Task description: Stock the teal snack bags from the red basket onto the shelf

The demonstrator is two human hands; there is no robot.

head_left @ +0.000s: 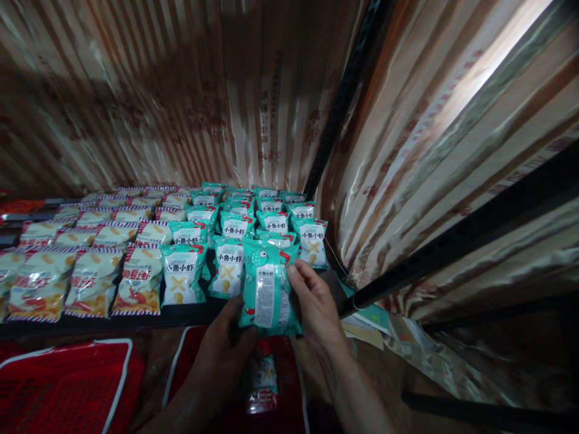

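Note:
Between my two hands is a teal snack bag (268, 289), upright, its printed back panel facing me. My left hand (226, 334) grips its lower left edge. On its right side, my right hand (314, 295) pinches the edge with thumb and fingers. Right behind it, rows of matching teal and white snack bags (183, 274) stand on the dark shelf (90, 325). Below my hands a red basket (289, 386) holds a small teal packet (265, 374) and a red package (261, 402), partly hidden by my left forearm.
Rows of cream and red snack bags (90, 283) fill the shelf's left side. Another red basket (63, 386) with a white handle sits at lower left. Dark metal posts (362, 301) rise at the right. Striped plastic sheeting (253, 90) hangs behind.

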